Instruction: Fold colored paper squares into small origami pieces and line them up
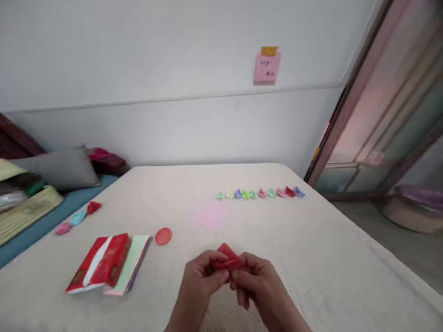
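Note:
A small folded piece of red origami paper (226, 258) is held over the near middle of the table. My left hand (204, 274) pinches its left side between thumb and fingers. On the other side my right hand (256, 279) grips it the same way, with the two thumbs close together at its lower edge. Part of the paper is hidden behind the fingers. Left of my hands, a round red lid or disc (164, 236) lies flat on the cloth.
A red tissue pack (102, 263) overlaps a stack of coloured paper (133, 263) at left. Several small folded paper pieces (262, 192) form a row at the back right; a few more (79, 217) lie along the left edge. The pale-covered table (180, 184) meets a white wall.

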`<state>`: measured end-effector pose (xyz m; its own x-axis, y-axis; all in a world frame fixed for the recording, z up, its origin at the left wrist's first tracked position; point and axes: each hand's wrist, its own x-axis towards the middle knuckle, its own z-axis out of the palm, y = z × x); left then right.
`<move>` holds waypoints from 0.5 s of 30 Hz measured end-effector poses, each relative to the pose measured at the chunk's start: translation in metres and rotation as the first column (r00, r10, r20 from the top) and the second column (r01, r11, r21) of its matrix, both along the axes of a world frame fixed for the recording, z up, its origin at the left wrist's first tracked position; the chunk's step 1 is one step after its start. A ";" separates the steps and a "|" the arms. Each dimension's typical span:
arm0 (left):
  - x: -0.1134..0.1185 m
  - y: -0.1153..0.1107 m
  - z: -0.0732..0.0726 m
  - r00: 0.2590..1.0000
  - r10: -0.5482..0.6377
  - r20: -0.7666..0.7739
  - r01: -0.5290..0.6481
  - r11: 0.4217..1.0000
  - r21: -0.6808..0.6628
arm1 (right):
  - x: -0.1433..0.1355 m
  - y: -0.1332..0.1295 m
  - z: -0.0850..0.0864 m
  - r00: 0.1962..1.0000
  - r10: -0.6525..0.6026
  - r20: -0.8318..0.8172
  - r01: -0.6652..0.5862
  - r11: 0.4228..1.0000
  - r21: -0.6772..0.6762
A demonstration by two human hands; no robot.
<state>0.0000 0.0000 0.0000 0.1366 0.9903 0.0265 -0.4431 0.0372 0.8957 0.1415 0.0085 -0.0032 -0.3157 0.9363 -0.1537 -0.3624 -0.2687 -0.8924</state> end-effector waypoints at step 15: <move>0.002 -0.001 -0.002 0.995 0.092 -0.047 -0.095 0.993 -0.064 | -0.001 -0.006 0.003 0.958 -0.221 0.182 0.176 0.956 0.237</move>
